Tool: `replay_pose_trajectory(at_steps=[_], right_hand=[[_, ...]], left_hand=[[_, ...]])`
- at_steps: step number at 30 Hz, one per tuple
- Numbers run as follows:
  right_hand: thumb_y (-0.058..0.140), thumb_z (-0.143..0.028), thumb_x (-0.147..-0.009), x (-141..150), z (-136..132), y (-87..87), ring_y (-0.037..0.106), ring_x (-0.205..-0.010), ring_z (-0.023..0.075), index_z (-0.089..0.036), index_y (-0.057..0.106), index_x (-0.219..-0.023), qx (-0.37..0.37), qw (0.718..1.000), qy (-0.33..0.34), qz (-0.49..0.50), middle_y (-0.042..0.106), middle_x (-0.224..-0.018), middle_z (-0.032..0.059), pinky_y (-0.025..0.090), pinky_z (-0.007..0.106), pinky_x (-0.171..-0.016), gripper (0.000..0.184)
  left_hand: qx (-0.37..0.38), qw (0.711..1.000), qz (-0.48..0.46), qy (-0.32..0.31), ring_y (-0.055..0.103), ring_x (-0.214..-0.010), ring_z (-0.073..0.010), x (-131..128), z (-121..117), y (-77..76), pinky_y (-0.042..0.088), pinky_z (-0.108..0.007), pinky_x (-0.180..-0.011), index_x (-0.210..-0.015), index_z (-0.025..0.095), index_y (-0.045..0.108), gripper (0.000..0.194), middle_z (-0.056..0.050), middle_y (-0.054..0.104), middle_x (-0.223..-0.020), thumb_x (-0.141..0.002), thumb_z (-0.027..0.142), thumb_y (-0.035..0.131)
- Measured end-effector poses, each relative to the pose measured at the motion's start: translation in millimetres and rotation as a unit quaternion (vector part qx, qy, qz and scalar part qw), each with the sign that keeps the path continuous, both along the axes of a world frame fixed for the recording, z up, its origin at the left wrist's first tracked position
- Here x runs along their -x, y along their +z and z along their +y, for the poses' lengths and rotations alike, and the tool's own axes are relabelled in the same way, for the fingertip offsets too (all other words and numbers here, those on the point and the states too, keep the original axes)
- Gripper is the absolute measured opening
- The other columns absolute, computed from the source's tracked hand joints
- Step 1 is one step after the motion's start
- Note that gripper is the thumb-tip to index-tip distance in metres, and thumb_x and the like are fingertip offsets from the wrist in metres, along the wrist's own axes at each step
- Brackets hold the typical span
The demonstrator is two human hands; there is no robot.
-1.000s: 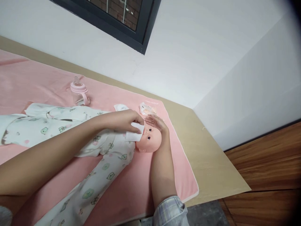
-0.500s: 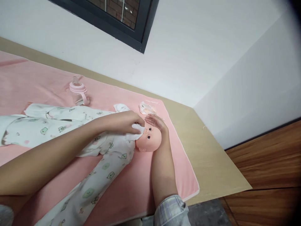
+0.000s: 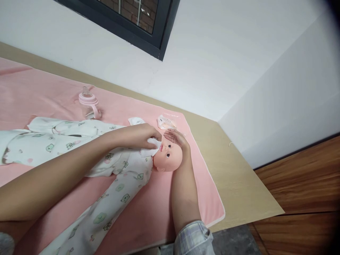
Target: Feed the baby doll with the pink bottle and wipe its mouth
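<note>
A baby doll (image 3: 174, 158) in white pyjamas with a green animal print lies on its back, head to the right. My left hand (image 3: 145, 135) is closed, pinching a thin white cloth (image 3: 152, 148) between thumb and fingers. The cloth sits at the doll's chin and neck, just below its pink mouth. Against the far side and top of the doll's head rests my right hand (image 3: 177, 137), fingers stretched out and palm toward the head. Part of the doll's chest is hidden under my left forearm.
A pink-lidded baby bottle (image 3: 89, 102) stands behind the doll on the pink blanket (image 3: 148, 212). Near the head lies a small clear plastic packet (image 3: 166, 123). The wooden tabletop (image 3: 225, 170) shows at right, with a white wall (image 3: 199, 71) behind it.
My left hand has drawn back slightly to the left with the white cloth, uncovering the doll's mouth. My right hand and the doll have stayed in place.
</note>
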State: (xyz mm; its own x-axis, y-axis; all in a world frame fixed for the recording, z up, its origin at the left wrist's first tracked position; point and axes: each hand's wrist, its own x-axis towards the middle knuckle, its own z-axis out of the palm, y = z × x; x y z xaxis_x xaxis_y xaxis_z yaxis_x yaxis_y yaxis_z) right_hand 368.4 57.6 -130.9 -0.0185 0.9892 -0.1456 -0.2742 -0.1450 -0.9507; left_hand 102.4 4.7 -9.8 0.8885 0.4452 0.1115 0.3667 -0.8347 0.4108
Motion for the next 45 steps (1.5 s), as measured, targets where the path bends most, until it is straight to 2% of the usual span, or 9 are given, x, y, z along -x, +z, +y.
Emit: replay_pose_trajectory(at_steps=[4, 9, 16, 24, 33, 39, 45], right_hand=[[0.068, -0.026, -0.081, 0.4, -1.9, 0.1, 0.070, -0.096, 0.0163, -0.019, 0.064, -0.090, -0.003, 1.000, -0.005, -0.010, 0.073, -0.088, 0.0039, 0.053, 0.035, -0.101, 0.013], [0.069, -0.025, -0.080, -0.1, -3.9, -0.7, 0.070, -0.096, 0.0165, -0.019, 0.064, -0.092, 0.003, 1.000, -0.012, -0.005, 0.073, -0.089, 0.0041, 0.053, 0.036, -0.101, 0.015], [0.072, -0.026, -0.078, -3.3, 0.2, -4.9, 0.069, -0.097, 0.0177, -0.018, 0.064, -0.089, -0.010, 1.000, -0.003, 0.013, 0.073, -0.089, 0.0037, 0.053, 0.036, -0.100, 0.017], [0.072, -0.027, -0.078, -1.5, -1.7, -2.4, 0.069, -0.099, 0.0175, -0.020, 0.064, -0.090, -0.009, 1.000, -0.012, 0.011, 0.072, -0.085, 0.0028, 0.053, 0.035, -0.099, 0.017], [0.072, -0.027, -0.077, -1.0, -2.0, -1.6, 0.068, -0.099, 0.0185, -0.020, 0.063, -0.090, -0.009, 1.000, -0.006, 0.011, 0.072, -0.089, 0.0034, 0.052, 0.037, -0.100, 0.018], [0.072, -0.029, -0.075, 0.2, -5.7, -0.9, 0.068, -0.101, 0.0186, -0.020, 0.063, -0.091, -0.026, 1.000, -0.008, 0.002, 0.073, -0.094, 0.0033, 0.051, 0.037, -0.101, 0.021], [0.072, -0.030, -0.074, -1.0, -2.3, -4.8, 0.066, -0.103, 0.0193, -0.020, 0.062, -0.090, -0.043, 0.999, -0.006, -0.004, 0.071, -0.086, 0.0030, 0.051, 0.038, -0.101, 0.022]], left_hand=[[-0.014, 1.000, 0.003, 0.020, 0.061, -0.075, -0.0214, 1.0, 0.5, 0.9, 0.039, -0.027, -0.064, -0.093, 0.020, 0.070, 0.019, -0.003, 0.068, -0.086, -0.085, 0.027, 0.054], [-0.022, 1.000, 0.001, 0.019, 0.060, -0.073, -0.0213, 0.2, 1.7, -0.7, 0.037, -0.028, -0.062, -0.090, 0.020, 0.069, 0.018, -0.003, 0.068, -0.083, -0.085, 0.026, 0.053], [-0.066, 0.997, -0.033, 0.015, 0.057, -0.072, -0.0185, -3.1, 4.6, -5.0, 0.034, -0.027, -0.062, -0.075, 0.017, 0.062, 0.012, -0.001, 0.065, -0.078, -0.083, 0.019, 0.053], [-0.062, 0.997, -0.043, 0.018, 0.061, -0.083, -0.0186, -6.0, 7.4, -6.7, 0.039, -0.025, -0.072, -0.096, 0.018, 0.073, 0.021, -0.003, 0.067, -0.093, -0.084, 0.015, 0.056], [-0.066, 0.997, -0.040, 0.030, 0.062, -0.084, -0.0177, -9.1, 2.4, -2.7, 0.040, -0.024, -0.073, -0.102, 0.018, 0.075, 0.025, -0.004, 0.065, -0.098, -0.087, 0.010, 0.056], [-0.078, 0.994, -0.075, 0.017, 0.061, -0.079, -0.0154, -8.1, 7.3, -8.0, 0.040, -0.023, -0.070, -0.099, 0.017, 0.076, 0.026, -0.003, 0.063, -0.093, -0.086, 0.006, 0.056], [-0.084, 0.992, -0.096, -0.018, 0.060, -0.078, -0.0133, -5.8, 4.5, -8.2, 0.039, -0.020, -0.071, -0.094, 0.020, 0.077, 0.039, -0.002, 0.062, -0.094, -0.081, -0.005, 0.049]])
